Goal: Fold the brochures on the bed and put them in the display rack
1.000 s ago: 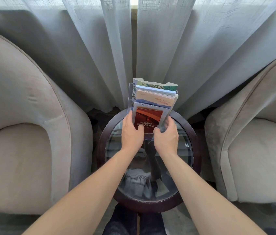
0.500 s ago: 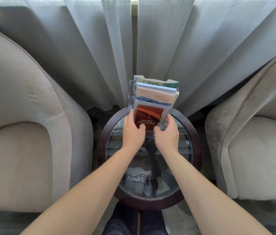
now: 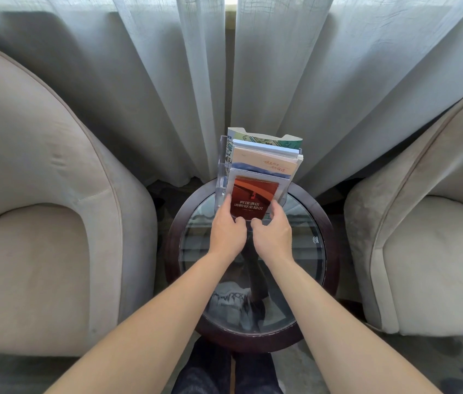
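Both hands, left hand (image 3: 228, 234) and right hand (image 3: 273, 234), pinch the red brochure (image 3: 254, 198)'s bottom corners; it's thin, bendy paper, so probably support those edges.

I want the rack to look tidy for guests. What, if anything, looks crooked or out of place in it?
Only the red brochure in the front pocket of the clear rack: it tilts slightly, and the left hand and right hand hold its lower corners. The brochures behind it stand in even, stepped tiers. Nothing looks spilled or torn.
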Demonstrator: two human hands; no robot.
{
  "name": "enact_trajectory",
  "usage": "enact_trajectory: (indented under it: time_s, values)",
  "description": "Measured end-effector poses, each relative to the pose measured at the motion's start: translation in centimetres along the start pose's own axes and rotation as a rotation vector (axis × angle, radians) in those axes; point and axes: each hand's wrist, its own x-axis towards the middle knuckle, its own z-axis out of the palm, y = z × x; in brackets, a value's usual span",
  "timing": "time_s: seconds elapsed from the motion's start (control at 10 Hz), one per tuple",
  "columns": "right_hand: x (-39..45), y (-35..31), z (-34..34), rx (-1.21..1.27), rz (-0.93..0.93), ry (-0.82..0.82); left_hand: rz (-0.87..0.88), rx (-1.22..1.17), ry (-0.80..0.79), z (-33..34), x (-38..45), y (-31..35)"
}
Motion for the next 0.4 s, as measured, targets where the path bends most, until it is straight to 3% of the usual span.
enact_trajectory:
  time_s: [0.4]
  values:
    - [-0.5, 0.5, -0.3, -0.028, 0.029, 0.014, -0.053, 0.037, -0.001, -0.5, -0.3, -1.1]
